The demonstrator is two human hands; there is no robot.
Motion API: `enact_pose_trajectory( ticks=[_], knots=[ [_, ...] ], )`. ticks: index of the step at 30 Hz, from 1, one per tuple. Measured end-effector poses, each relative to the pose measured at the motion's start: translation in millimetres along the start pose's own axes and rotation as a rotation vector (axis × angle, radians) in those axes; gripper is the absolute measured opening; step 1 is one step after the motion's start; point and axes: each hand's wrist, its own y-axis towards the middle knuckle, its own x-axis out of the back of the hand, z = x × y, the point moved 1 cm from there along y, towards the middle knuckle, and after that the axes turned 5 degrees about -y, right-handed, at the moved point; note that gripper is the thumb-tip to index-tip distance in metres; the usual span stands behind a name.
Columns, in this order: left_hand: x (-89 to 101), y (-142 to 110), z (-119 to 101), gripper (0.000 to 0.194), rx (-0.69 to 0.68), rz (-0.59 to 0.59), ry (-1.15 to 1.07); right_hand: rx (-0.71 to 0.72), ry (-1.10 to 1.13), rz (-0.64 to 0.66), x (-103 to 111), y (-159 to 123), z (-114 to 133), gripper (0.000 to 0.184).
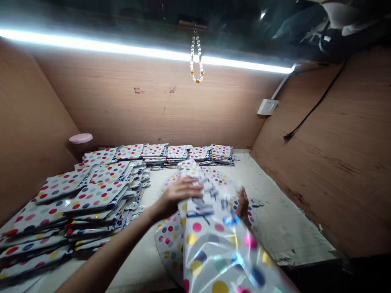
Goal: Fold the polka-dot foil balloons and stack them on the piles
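My left hand (179,195) presses on the upper part of a shiny polka-dot foil balloon (210,244), which hangs blurred and flat towards me. My right hand (243,205) is mostly hidden behind that foil, with only its fingers showing past the right edge. Under it lies a round dotted foil balloon (168,240) on the pale table top (284,232). Tall stacks of flat dotted foil balloons (82,199) fill the table's left side. More stacks (177,154) stand in a row along the back.
Wooden walls (146,110) box in the table on three sides. A pink-lidded jar (80,139) stands in the back left corner. A bead string (197,53) hangs from above beside a bright light strip (122,47). A wall switch plate (268,107) and black cable (317,99) are at right.
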Motion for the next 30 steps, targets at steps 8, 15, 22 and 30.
enact_pose_trajectory(
  ticks=[8, 15, 22, 30],
  knots=[
    [-108.7, -113, -9, 0.034, -0.098, 0.208, 0.197, 0.871, 0.099, 0.141, 6, -36, 66, 0.031],
    [-117.4, -135, -29, 0.027, 0.646, -0.145, -0.244, 0.105, 0.504, 0.44, -10, -19, 67, 0.024],
    [-124.6, -110, -27, 0.041, 1.025, -0.474, 0.018, -0.309, 0.196, 0.491, -26, 16, 91, 0.039],
    [-128.5, -88, 9, 0.059, 0.748, 0.126, 0.241, -0.347, 0.003, 0.578, -27, 21, 106, 0.028]
  ],
)
